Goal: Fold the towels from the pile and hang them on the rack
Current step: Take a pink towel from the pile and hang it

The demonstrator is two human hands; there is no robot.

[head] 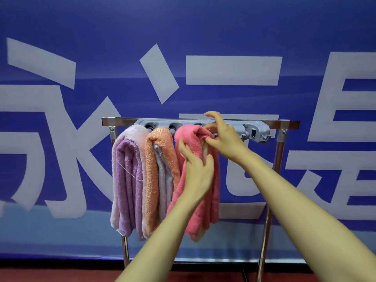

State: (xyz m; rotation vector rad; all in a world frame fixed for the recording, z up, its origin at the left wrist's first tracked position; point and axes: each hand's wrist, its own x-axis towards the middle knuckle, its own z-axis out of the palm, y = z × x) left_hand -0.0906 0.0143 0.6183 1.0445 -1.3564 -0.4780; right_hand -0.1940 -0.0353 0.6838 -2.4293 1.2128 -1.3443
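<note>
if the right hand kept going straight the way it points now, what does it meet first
The right hand points up-left, so it would first meet the top fold of the pink towel, which its fingertips seem to pinch. The grey hook strip lies just behind, though depth is hard to judge.

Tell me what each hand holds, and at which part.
The pink towel: the right hand pinches its top fold at the rack; the left hand only presses on its hanging part.

3 towels (151, 169) side by side on rack (109, 121), banner (203, 27) behind
</note>
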